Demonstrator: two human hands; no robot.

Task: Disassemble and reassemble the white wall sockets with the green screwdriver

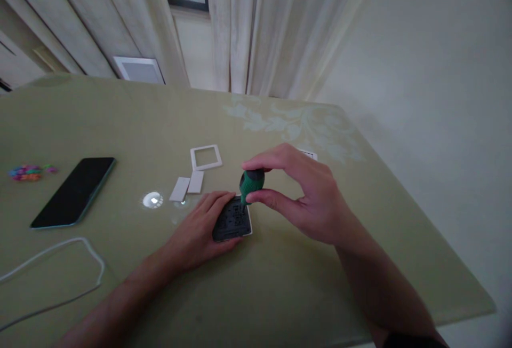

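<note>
A dark square switch module [233, 221] with a white edge lies face down on the olive-green table [280, 284]. My left hand [202, 230] rests flat on its left side, fingers laid over it, pressing it down. My right hand [300, 193] pinches the green-and-black handle of a screwdriver [251, 183] between thumb and fingers. The screwdriver stands upright with its tip down on the module's upper right part.
A white square frame [206, 157] and two small white rocker plates [187, 186] lie just beyond the module. A black phone [74, 191], colourful bands [28, 172] and a white cable [60, 273] are at the left. Another white piece [309, 153] peeks behind my right hand.
</note>
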